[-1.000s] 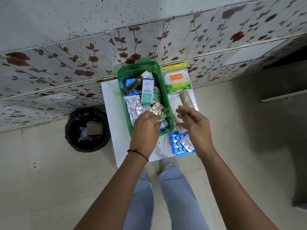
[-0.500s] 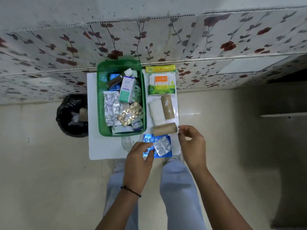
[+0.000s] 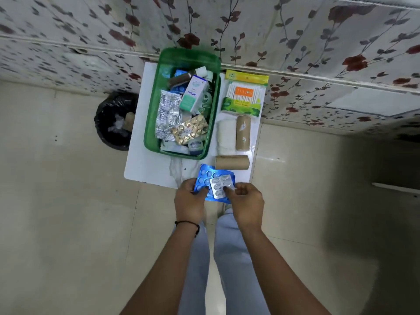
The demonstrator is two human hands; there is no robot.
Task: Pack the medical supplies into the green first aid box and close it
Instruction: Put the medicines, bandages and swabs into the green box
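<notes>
The green first aid box (image 3: pixel 150 123) stands open on a small white table (image 3: pixel 145 164), holding a gold pill strip (image 3: pixel 189 129), a silver strip (image 3: pixel 167 114), a white-green carton (image 3: pixel 193 94) and other items. At the table's near edge my left hand (image 3: pixel 189 202) grips the left side of a blue blister pack (image 3: pixel 204 176). My right hand (image 3: pixel 245 202) pinches the small silver pill strip (image 3: pixel 221 184) lying on top of it. To the right of the box lie a cotton bud pack (image 3: pixel 244 94), a white gauze roll (image 3: pixel 225 138) and two brown bandage rolls (image 3: pixel 243 133) (image 3: pixel 231 162).
A black-lined bin (image 3: pixel 113 121) sits on the floor left of the table. A floral-patterned wall (image 3: pixel 295 42) runs right behind the table. My legs in light jeans (image 3: pixel 234 269) stand close to the table's front edge, on a beige tiled floor.
My left hand left the gold strip in the box and came back to the blue pack. My right hand moved in from the brown roll onto the silver strip.
</notes>
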